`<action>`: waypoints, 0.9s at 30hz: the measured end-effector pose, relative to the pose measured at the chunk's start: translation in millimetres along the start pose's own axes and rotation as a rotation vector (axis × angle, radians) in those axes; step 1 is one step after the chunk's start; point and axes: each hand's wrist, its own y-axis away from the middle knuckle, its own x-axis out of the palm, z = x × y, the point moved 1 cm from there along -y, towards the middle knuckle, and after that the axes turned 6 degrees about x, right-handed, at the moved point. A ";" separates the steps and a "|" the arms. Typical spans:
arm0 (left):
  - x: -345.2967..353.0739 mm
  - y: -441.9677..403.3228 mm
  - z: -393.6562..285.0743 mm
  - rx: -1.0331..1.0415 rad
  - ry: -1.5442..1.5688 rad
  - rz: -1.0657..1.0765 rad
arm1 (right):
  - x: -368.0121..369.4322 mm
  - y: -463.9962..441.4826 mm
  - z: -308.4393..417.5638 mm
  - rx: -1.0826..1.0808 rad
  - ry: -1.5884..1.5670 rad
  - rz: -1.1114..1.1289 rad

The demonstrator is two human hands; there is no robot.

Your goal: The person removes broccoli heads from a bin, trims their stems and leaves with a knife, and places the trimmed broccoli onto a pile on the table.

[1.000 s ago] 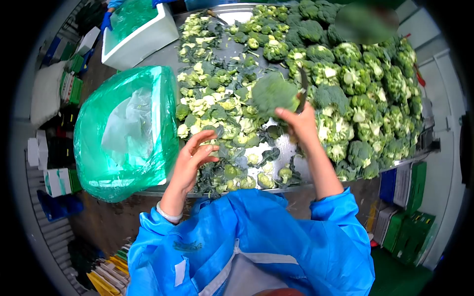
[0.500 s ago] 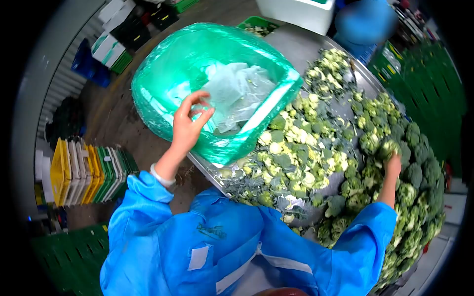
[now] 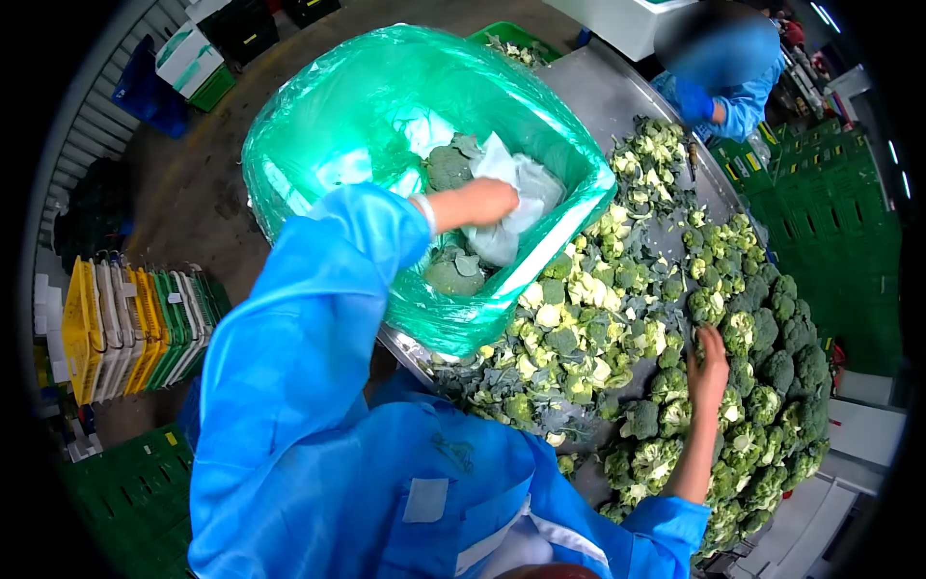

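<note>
My left hand [image 3: 490, 203] is inside a big green plastic bag [image 3: 318, 125], its fingers closed on a crumpled, whitish thin sheet [image 3: 526, 198]. Broccoli heads show in the bag, one beside the sheet [image 3: 448, 168] and another below my wrist [image 3: 453, 273]. Over at the broccoli pile, my right hand [image 3: 710, 365] curls its fingers round a broccoli head, which is mostly hidden by them. Right above those fingertips sits another broccoli head [image 3: 706, 307].
Cut stems and leaves [image 3: 588, 289] lie heaped on the metal table [image 3: 603, 92]. A co-worker in blue [image 3: 738, 92] stands at the far side. Stacked crates [image 3: 135, 323] stand on the left, green crates [image 3: 820, 212] on the right.
My left hand has gone from above the bag's near side down into it and taken hold of the sheet. Broccoli in the bag is now uncovered. My right hand has shifted left.
</note>
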 end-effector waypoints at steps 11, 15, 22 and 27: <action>-93.7 192.0 172.9 -0.592 -0.385 0.336 | 33.8 87.4 121.7 0.027 -0.321 0.260; -87.3 132.8 130.3 -0.329 -0.539 -0.261 | 45.6 89.2 155.1 -0.018 -0.393 0.257; 9.2 27.0 47.8 -0.051 -0.510 -0.014 | 36.7 87.5 204.1 -0.031 -0.431 0.297; -13.7 22.4 103.7 -0.540 0.087 0.023 | 31.4 128.3 199.5 0.098 -0.501 0.319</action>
